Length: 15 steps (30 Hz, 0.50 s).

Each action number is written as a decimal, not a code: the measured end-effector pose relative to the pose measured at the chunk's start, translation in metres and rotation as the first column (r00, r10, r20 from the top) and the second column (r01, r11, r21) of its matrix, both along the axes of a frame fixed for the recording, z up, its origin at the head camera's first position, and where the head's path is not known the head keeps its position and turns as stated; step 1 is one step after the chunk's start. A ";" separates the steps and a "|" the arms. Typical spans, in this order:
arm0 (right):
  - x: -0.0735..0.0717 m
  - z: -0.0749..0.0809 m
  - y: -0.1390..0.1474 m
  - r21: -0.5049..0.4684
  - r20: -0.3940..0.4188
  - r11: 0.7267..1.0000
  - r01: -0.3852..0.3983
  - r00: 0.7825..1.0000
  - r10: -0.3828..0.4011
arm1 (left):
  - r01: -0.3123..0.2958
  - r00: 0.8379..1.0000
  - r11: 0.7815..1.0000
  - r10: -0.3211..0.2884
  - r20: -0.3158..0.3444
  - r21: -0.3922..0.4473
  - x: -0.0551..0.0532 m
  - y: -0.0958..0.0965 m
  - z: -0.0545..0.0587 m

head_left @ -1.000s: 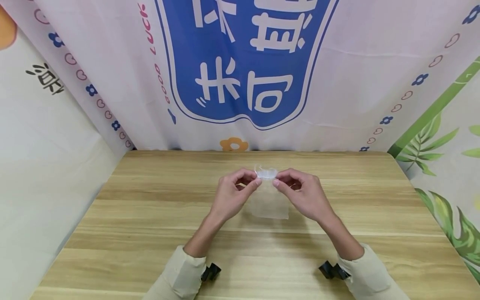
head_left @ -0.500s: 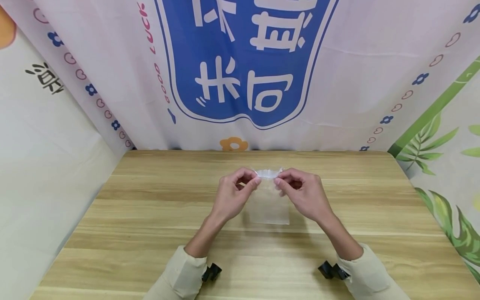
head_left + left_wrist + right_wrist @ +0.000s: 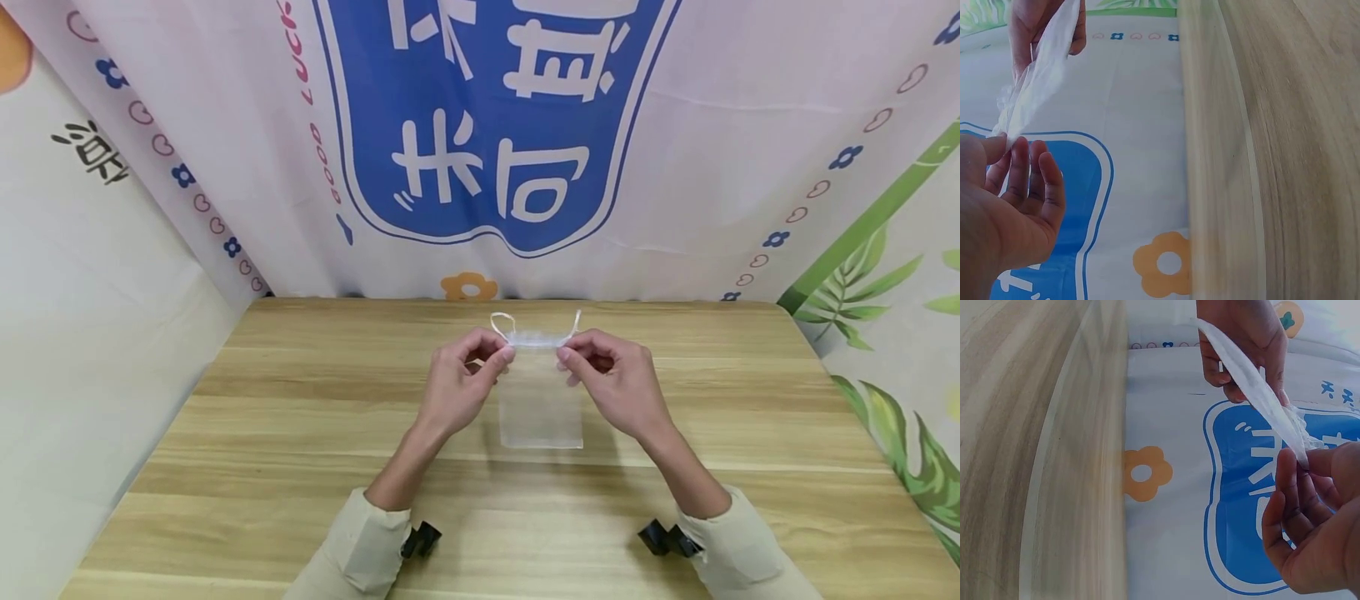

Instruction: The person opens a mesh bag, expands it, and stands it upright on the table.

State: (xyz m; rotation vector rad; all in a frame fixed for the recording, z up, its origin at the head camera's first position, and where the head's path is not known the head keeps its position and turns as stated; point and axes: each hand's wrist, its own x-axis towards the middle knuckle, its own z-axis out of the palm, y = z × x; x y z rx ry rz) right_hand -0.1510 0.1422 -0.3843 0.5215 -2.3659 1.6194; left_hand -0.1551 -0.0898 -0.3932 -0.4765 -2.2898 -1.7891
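A small see-through white drawstring bag (image 3: 540, 408) hangs flat between my hands over the table, its gathered mouth at the top. My left hand (image 3: 462, 379) pinches the left corner of the mouth between thumb and forefinger. At the right corner, my right hand (image 3: 617, 379) pinches the mouth the same way. A white cord loop (image 3: 503, 323) stands up beyond the left fingertips, and another cord end (image 3: 577, 321) rises past the right ones. Both wrist views show the bag (image 3: 1044, 72) edge-on as a thin sheer strip; I see no contents through it.
A wood-grain table (image 3: 300, 433) lies under the hands. Behind it hangs a printed cloth (image 3: 705, 183) with a blue panel, reaching down to the table's back edge. Black wrist mounts (image 3: 422, 540) sit at both cuffs.
The hands have moved slightly apart, spreading the bag's mouth wider. The cord loops now stand out above both corners, and more of the bag's body shows.
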 end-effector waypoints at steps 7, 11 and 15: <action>0.000 0.001 0.000 -0.007 0.010 1.000 0.003 1.000 -0.003 | -0.013 1.000 1.000 0.014 0.009 -0.024 -0.001 -0.003 0.002; 0.000 0.002 0.001 -0.012 0.013 1.000 0.006 1.000 -0.006 | -0.022 1.000 0.999 0.022 -0.012 -0.023 -0.002 -0.005 0.004; 0.001 0.002 0.001 -0.007 0.002 1.000 0.012 1.000 -0.012 | -0.045 0.999 0.999 0.044 -0.027 -0.016 -0.002 -0.006 0.006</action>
